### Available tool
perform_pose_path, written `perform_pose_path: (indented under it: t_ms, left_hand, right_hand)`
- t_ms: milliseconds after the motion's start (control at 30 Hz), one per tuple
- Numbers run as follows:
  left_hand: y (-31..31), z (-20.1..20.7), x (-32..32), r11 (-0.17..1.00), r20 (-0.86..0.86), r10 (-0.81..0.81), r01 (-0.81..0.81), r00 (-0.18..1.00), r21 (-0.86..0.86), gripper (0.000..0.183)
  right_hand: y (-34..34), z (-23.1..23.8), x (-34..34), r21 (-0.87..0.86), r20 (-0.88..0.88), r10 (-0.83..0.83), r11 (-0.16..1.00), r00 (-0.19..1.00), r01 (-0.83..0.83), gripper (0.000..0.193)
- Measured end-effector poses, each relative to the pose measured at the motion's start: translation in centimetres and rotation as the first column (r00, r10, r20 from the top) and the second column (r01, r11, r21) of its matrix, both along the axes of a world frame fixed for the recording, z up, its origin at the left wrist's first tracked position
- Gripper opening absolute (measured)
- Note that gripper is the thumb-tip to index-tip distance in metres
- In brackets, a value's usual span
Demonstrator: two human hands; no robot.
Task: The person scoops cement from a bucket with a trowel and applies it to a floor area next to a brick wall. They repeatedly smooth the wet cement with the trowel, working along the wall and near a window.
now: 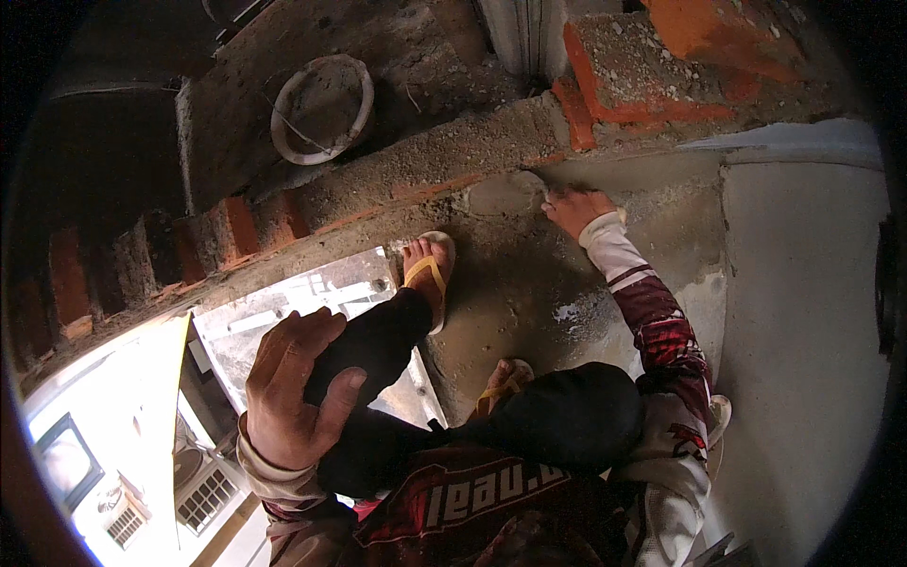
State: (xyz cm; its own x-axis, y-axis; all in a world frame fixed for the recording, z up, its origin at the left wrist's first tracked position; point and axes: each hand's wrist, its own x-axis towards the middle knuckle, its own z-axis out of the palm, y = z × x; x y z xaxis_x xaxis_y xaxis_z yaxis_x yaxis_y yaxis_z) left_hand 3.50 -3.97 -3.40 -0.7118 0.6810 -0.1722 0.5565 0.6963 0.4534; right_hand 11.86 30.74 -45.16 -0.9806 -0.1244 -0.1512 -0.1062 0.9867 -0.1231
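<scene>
My right hand (578, 212) reaches forward to the foot of a low brick wall, its fingers curled and closed. What they hold, if anything, I cannot make out. Beside the fingertips lies a rounded grey patch (505, 194); whether it is wet mortar or a flat tool blade I cannot tell. Smeared grey mortar (633, 175) runs along the wall's base to the right of it. My left hand (298, 392) is raised over my bent left knee, thumb apart from the fingers, holding nothing.
A round mortar-stained basin (322, 110) sits beyond the brick wall (416, 165). Broken orange bricks (642, 76) lie at the far right. My sandalled feet stand on damp cement floor (501, 283). A pale sheet (293, 302) and a bright drop with air-conditioner units (203, 496) are left; a grey wall (803, 359) is right.
</scene>
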Motion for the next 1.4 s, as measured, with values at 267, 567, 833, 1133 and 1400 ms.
perform_pose_path:
  t_ms: [267,567,833,1133,1400]
  left_hand:
    - [-0.8,0.4,0.1,0.999,-0.012,0.036,-0.036,0.999,-0.020,0.040]
    - [-0.6,0.4,-0.3,0.999,0.003,0.048,-0.048,0.999,-0.012,0.039]
    - [-0.9,-0.2,-0.3,0.997,-0.034,-0.007,0.004,0.999,-0.079,0.039]
    - [-0.9,-0.5,-0.1,0.999,0.003,0.046,-0.046,0.999,-0.017,0.038]
    - [-1.2,0.0,-0.1,0.997,-0.004,0.073,-0.073,0.997,-0.035,0.039]
  right_hand:
    - [2.4,9.7,2.2,0.141,0.190,-0.350,0.934,0.917,0.327,0.044]
    - [-2.8,4.5,5.5,-0.040,0.121,-0.211,0.975,0.970,0.217,0.038]
    - [2.3,3.4,3.1,0.024,0.240,-0.326,0.944,0.914,0.330,0.039]
    - [7.6,3.9,4.7,0.161,0.255,-0.452,0.892,0.855,0.423,0.047]
    - [4.5,5.6,8.7,0.135,0.178,-0.407,0.912,0.896,0.387,0.040]
